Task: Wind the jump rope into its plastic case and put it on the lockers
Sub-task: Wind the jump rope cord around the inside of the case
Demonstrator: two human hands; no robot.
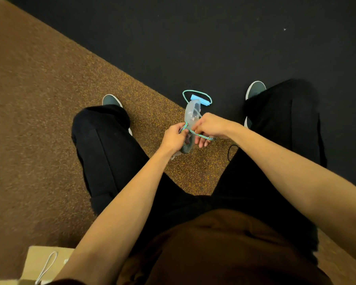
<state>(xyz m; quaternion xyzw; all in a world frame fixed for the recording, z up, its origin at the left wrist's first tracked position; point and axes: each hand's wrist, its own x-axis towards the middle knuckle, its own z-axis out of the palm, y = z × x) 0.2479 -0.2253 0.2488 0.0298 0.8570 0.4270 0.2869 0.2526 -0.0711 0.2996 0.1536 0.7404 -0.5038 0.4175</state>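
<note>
I look straight down between my legs. A clear plastic case (pixel 191 113) hangs open in front of me, its lid pointing away. My left hand (pixel 174 138) grips the case's near part together with a strand of the teal jump rope (pixel 202 136). My right hand (pixel 211 126) pinches that same strand and holds it taut across the case. Beyond the case, on the floor, a loop of the rope (pixel 195 92) lies around a light blue handle (pixel 200 100). No lockers are in view.
The floor is brown speckled rubber (pixel 49 112) on the left and black carpet (pixel 214 38) on the right. My shoes (pixel 255 89) stand either side of the rope. A cardboard box with a white cord (pixel 47 264) sits at the bottom left. A black cord (pixel 231 151) loops beside my right leg.
</note>
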